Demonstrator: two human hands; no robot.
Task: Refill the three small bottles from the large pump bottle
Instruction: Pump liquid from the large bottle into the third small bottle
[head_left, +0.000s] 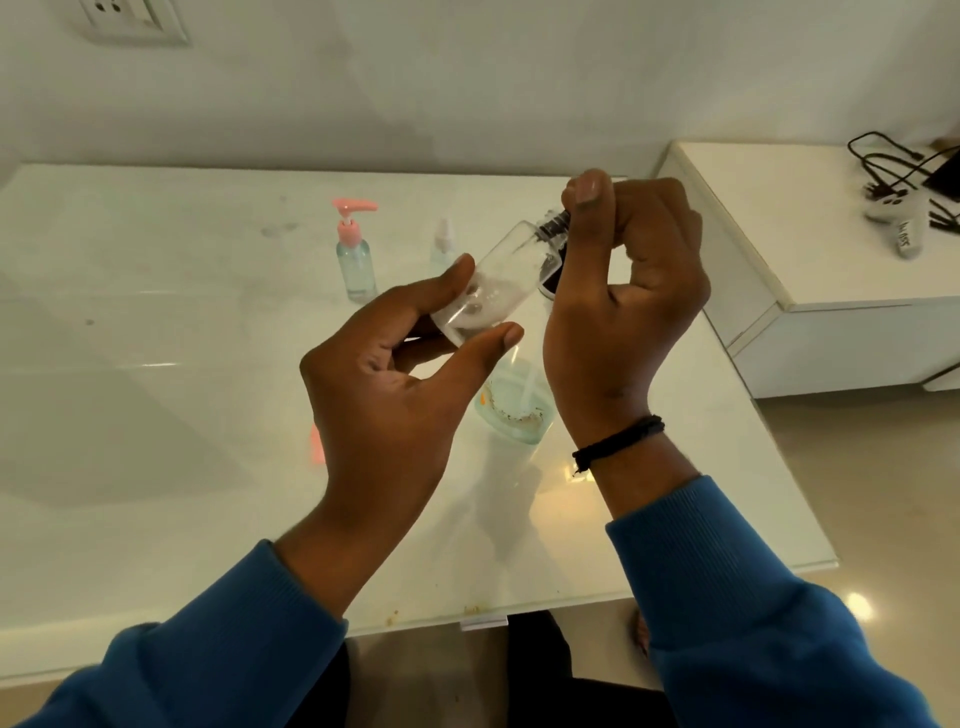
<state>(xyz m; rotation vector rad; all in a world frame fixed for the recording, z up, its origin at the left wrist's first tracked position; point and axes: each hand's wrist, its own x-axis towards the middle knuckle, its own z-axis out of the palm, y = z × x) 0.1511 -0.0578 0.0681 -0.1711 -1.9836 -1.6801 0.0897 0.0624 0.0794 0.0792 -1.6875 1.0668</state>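
My left hand (384, 395) holds a small clear bottle (498, 280) tilted above the table, thumb and fingers round its base. My right hand (623, 306) pinches the black cap (553, 224) at the bottle's neck. Right below my hands stands a larger clear bottle (514, 410) with a dip tube inside; my hands mostly hide its dark top (550, 278). Farther back on the white table (156, 415) stand a small bottle with a pink pump (356, 249) and a small clear bottle with a white cap (443, 244).
Something pink (317, 441) lies on the table, mostly hidden behind my left hand. A white cabinet (831, 270) at the right carries black cables (893, 166) and a white device (904, 228). The table's front edge runs close to my body.
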